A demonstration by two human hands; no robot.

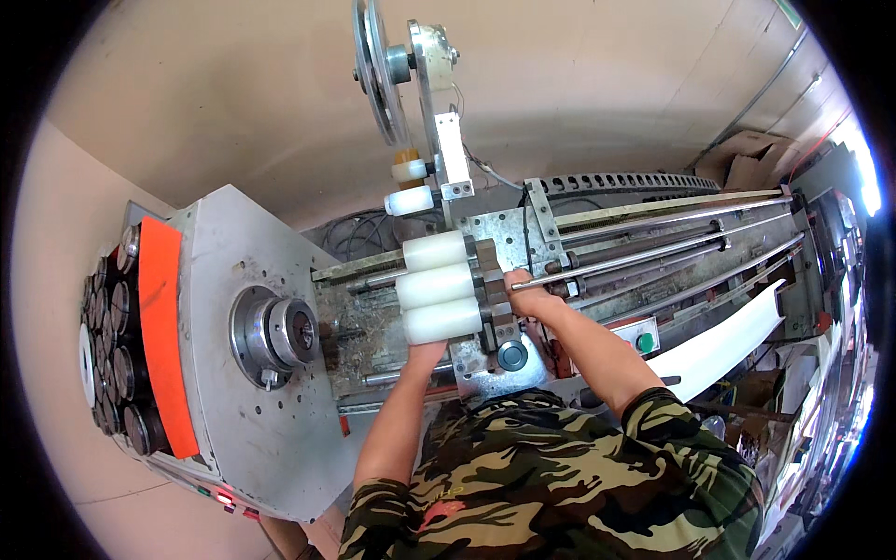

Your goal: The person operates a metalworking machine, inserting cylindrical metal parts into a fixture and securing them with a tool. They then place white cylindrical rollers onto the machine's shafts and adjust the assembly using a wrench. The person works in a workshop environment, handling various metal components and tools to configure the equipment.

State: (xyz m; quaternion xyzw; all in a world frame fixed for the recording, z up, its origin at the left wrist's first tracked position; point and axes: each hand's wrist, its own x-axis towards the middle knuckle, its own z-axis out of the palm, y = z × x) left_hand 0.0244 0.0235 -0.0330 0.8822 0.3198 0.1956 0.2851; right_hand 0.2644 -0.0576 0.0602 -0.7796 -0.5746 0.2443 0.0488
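Note:
Three thick white rollers [436,290] lie side by side on dark metal blocks [494,291] on the machine's carriage plate [497,233]. My left hand [427,353] reaches up from below to the nearest roller, and its fingers are hidden under it. At the right side of the blocks is my right hand [530,298], close against them. A long steel rod [644,259] ends across it, and most of its fingers are out of sight. A round black knob [512,356] sits on the plate between my forearms.
To the left stands a grey headstock housing [261,439] with a round chuck [297,329]. A reel [375,75] and two smaller white rollers [409,200] are mounted above. Guide rails [672,229] run right, near a green button [645,343] and a white curved strip [714,350].

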